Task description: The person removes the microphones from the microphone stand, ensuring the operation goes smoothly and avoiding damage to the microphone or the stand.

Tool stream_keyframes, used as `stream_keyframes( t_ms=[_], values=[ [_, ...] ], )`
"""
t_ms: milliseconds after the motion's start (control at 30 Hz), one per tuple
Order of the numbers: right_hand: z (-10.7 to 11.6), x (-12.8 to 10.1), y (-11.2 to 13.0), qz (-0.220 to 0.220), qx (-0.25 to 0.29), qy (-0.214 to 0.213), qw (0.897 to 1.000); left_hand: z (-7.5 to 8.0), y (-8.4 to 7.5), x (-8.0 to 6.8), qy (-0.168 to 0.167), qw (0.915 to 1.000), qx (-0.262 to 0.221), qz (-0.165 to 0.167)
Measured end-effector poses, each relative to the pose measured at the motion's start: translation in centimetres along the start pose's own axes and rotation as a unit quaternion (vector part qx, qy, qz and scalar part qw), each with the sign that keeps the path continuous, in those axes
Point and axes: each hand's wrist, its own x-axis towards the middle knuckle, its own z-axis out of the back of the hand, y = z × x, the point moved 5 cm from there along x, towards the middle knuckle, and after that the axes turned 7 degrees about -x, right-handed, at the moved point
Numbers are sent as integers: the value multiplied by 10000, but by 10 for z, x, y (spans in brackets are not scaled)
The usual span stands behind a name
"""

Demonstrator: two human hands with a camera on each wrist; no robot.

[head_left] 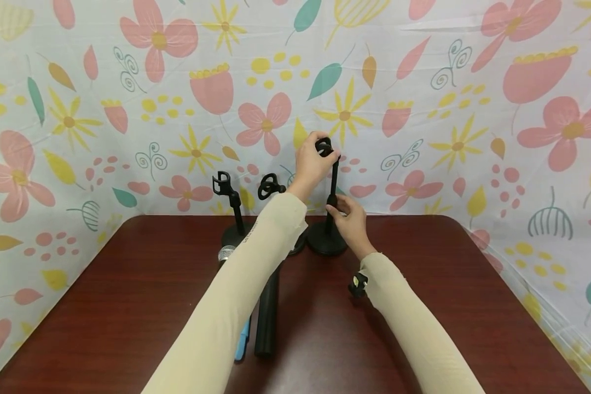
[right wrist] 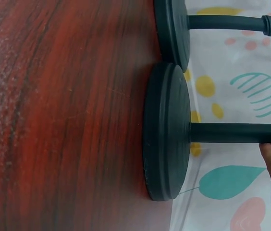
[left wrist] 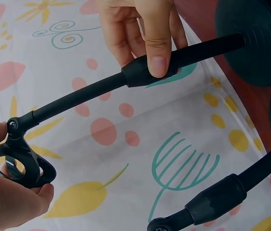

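A black desktop microphone stand (head_left: pixel 327 243) stands upright on its round base at the back of the table. My left hand (head_left: pixel 309 164) grips the microphone clip (left wrist: pixel 30 166) at its top. Lower down, my right hand (head_left: pixel 352 221) pinches the collar (left wrist: pixel 134 73) partway up the pole between thumb and fingers. The pole's thinner upper section (left wrist: pixel 75 100) runs from this collar to the clip. In the right wrist view the base (right wrist: pixel 166 132) sits flat on the table, with only part of my right hand showing at the edge.
Two more black microphone stands are to the left, one with its clip (head_left: pixel 221 183) upright, the other with a ring-like clip (head_left: pixel 270 187). A silver-grilled microphone (head_left: pixel 225 253), a blue handle (head_left: pixel 243 342) and a black cylinder (head_left: pixel 267 323) lie partly under my left sleeve. Floral cloth (head_left: pixel 413 137) hangs behind.
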Motion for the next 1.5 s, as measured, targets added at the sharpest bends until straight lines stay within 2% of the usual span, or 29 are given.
stream_keyframes(
  t_ms=[167,267,533,967,1100,1367,1500],
  values=[
    [1,-1,3,11,45,34,10000,0,0,1,13,9999,135,58],
    [1,0,0,-24,206,109,9997,-1,3,1,-13,10000,88,-36],
    [-1,2,-9,-184,583,369,9974,-9,17,-10,114,9997,-124,-150],
    [0,1,-14,-331,549,414,9971,-9,16,-13,213,9996,198,6],
    [0,0,-14,-380,561,417,9968,-9,17,-15,219,9996,165,-14],
    [0,-2,-12,-411,560,420,9967,-15,31,-18,336,9987,354,126],
    [1,-1,-11,-386,527,392,9971,-16,31,-18,361,9983,446,127]
  ],
)
